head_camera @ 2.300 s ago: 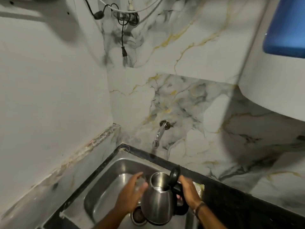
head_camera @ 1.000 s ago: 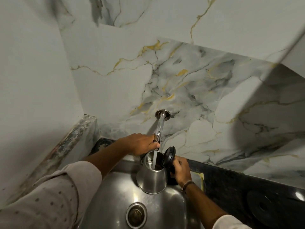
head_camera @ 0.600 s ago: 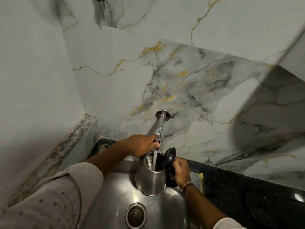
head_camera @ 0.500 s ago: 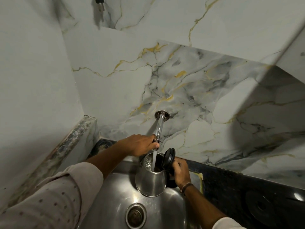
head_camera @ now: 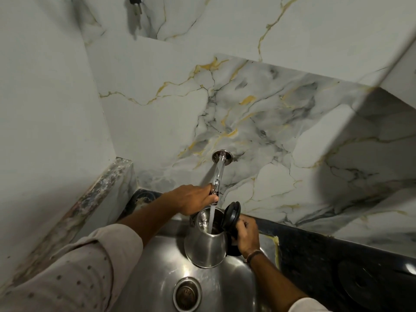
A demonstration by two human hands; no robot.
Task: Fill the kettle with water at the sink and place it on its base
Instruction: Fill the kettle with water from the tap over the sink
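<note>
Unchanged since earlier: right hand (head_camera: 247, 235) grips the steel kettle's (head_camera: 206, 243) black handle, keeping its open mouth under the stream; left hand (head_camera: 193, 199) clasps the chrome wall tap (head_camera: 218, 174)

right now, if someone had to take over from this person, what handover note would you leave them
Left hand: on the end of the wall tap, fingers closed round it, tap running.
Right hand: gripping the black handle of the steel kettle, held under the stream above the sink, lid flipped open.
Done: kettle brought to the tap, filling under way; water level not readable.
Left: shut the tap, close the lid, set the kettle on what looks like its round base on the dark counter to the right.
</note>
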